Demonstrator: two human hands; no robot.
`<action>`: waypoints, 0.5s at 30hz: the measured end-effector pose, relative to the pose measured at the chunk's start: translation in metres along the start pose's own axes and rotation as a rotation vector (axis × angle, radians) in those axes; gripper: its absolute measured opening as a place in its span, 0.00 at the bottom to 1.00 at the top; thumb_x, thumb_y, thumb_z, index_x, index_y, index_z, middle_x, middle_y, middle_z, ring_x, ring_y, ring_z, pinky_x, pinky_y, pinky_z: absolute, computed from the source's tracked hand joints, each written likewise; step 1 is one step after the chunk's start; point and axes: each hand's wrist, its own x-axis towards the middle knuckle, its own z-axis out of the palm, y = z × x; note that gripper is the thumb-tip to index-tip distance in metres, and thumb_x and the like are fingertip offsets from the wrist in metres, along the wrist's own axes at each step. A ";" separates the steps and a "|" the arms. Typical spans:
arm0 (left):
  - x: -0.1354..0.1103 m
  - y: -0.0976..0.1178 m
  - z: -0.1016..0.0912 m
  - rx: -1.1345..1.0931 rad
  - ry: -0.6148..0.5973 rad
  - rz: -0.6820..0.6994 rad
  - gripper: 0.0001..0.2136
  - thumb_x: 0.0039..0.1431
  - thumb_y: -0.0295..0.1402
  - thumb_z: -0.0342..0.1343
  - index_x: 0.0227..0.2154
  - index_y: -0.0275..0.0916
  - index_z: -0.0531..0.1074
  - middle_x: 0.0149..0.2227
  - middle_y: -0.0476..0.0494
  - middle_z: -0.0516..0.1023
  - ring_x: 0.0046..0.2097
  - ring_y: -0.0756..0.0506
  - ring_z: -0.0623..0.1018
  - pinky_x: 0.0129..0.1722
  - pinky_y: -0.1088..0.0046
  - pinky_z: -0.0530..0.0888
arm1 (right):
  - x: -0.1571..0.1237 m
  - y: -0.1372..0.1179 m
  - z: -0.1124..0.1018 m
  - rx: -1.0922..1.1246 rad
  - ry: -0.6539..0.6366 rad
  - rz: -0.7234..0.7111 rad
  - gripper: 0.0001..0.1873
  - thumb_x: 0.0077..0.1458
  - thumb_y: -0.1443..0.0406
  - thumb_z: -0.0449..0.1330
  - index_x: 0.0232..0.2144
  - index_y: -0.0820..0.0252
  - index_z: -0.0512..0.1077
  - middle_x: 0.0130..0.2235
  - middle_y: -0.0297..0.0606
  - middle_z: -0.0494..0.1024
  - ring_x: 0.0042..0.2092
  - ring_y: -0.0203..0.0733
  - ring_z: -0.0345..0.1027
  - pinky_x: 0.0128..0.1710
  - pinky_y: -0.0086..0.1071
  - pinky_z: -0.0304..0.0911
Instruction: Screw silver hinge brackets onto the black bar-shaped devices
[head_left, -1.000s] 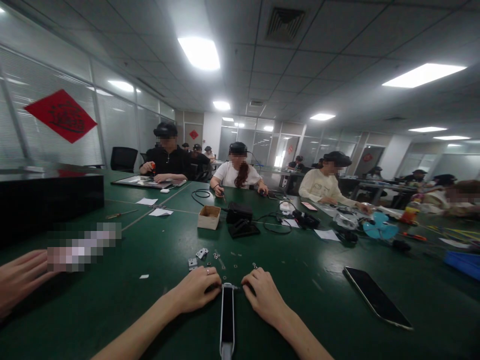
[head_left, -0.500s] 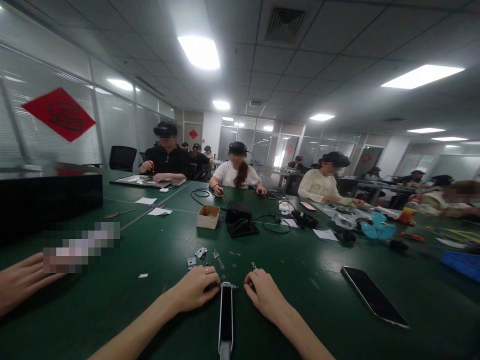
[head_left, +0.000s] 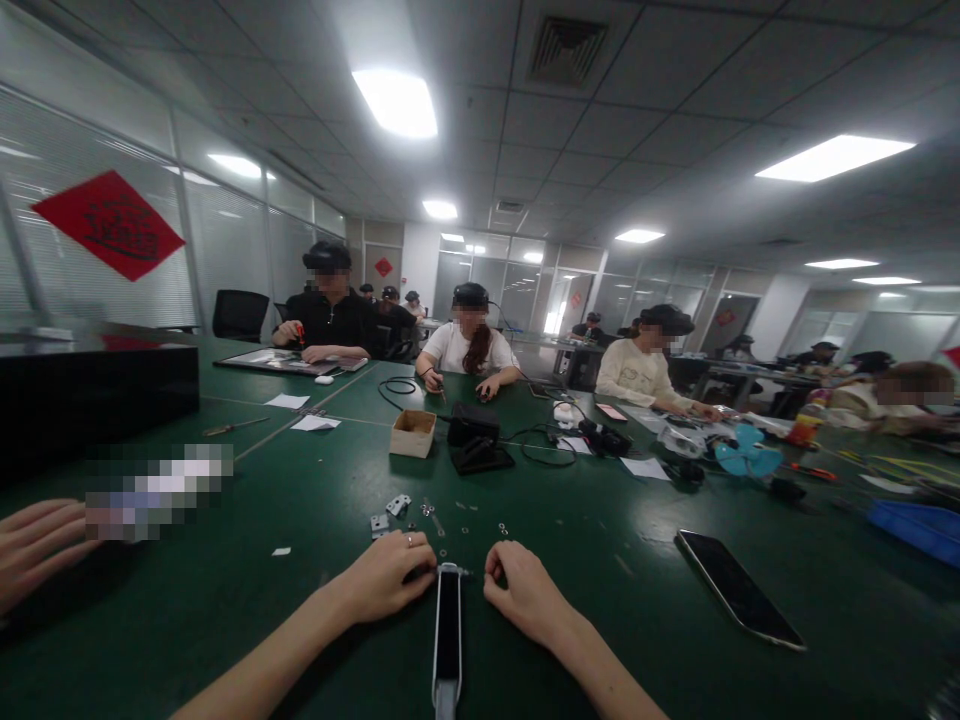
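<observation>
A long narrow bar with a black top and white edges [head_left: 448,625] points away from me between my hands. My left hand [head_left: 394,577], with a ring on one finger, is closed at its far end, fingertips against the left side. A small pin-like piece sticks out on the right of that end. My right hand [head_left: 529,590] is curled into a pinch just right of the bar, apart from it; what the fingers hold, if anything, is hidden. Small washers [head_left: 503,530] lie beyond the right fingers. Metal brackets [head_left: 399,505] and several small fasteners [head_left: 427,510] lie beyond the left hand.
A phone [head_left: 739,588] lies at the right. Ahead are a small open box [head_left: 412,434], a black device [head_left: 474,430] with cables and a blue fan blade [head_left: 748,452]. A co-worker's hand [head_left: 45,550] rests at the left. Other people sit across the green table [head_left: 322,640].
My right fingertips have drawn back slightly from the washers, which show more clearly. My left hand stays at the bar's end. Across the table, a person's hand has moved left.
</observation>
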 end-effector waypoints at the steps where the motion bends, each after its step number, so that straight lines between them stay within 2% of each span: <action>1: 0.000 0.000 0.000 0.001 0.004 0.004 0.07 0.61 0.31 0.47 0.36 0.40 0.70 0.38 0.46 0.72 0.36 0.47 0.70 0.36 0.71 0.66 | 0.000 0.000 0.001 0.008 0.003 -0.029 0.05 0.52 0.68 0.55 0.32 0.59 0.71 0.34 0.36 0.72 0.35 0.40 0.66 0.34 0.32 0.62; 6: 0.000 -0.003 0.003 0.005 0.013 0.016 0.07 0.62 0.32 0.48 0.36 0.40 0.70 0.38 0.46 0.72 0.37 0.47 0.70 0.36 0.71 0.66 | -0.001 0.001 0.006 0.029 0.040 -0.173 0.10 0.58 0.68 0.51 0.39 0.59 0.70 0.39 0.38 0.72 0.41 0.41 0.66 0.41 0.34 0.63; 11: 0.000 -0.004 0.004 0.003 0.010 0.028 0.07 0.61 0.31 0.48 0.36 0.40 0.71 0.38 0.45 0.72 0.38 0.47 0.71 0.38 0.71 0.66 | -0.001 -0.001 0.010 0.096 0.107 -0.278 0.11 0.61 0.69 0.48 0.39 0.58 0.70 0.40 0.38 0.71 0.43 0.40 0.66 0.45 0.34 0.63; 15: 0.000 -0.003 0.003 -0.004 0.012 0.036 0.06 0.61 0.30 0.48 0.36 0.39 0.71 0.37 0.45 0.72 0.38 0.47 0.72 0.38 0.71 0.67 | -0.001 -0.001 0.011 0.138 0.125 -0.299 0.10 0.61 0.69 0.49 0.38 0.59 0.70 0.39 0.38 0.71 0.42 0.39 0.66 0.45 0.34 0.63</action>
